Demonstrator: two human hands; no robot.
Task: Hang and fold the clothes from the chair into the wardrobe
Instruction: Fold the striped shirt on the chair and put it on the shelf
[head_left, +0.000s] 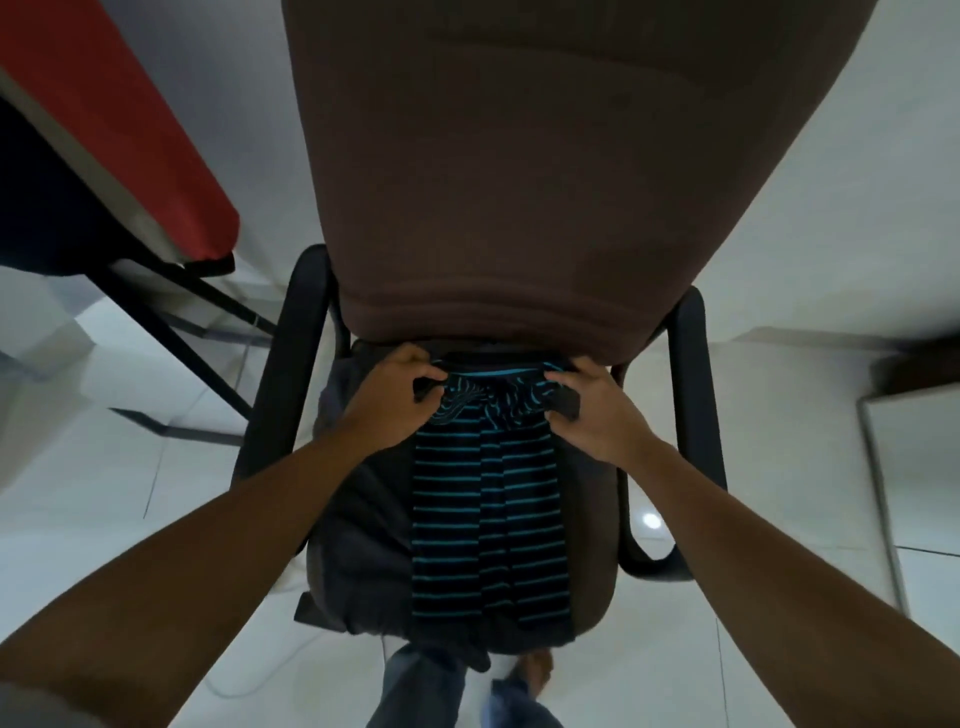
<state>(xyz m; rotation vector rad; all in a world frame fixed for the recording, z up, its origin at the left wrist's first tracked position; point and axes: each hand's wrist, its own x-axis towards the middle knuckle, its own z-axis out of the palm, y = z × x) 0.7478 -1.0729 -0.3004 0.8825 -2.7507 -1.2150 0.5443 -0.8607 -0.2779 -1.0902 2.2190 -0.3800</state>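
Plainly, both hands hold the striped shirt (488, 519) by its far end, close under the back of the chair (519, 182). The left hand (395, 395) and right hand (592, 410) each bunch a corner, fingers (423, 373) curled tight on the cloth. The shirt lies in a narrow lengthwise fold along the seat, on top of a grey garment (353, 519) that spills off the near-left edge.

The likeliest trouble is that lifting drags the grey garment along, since the two touch over the whole length, and it slides to the floor (130, 519). The fold may also fall open once raised, as only the far end is held. The near hem could catch on the seat's front edge.
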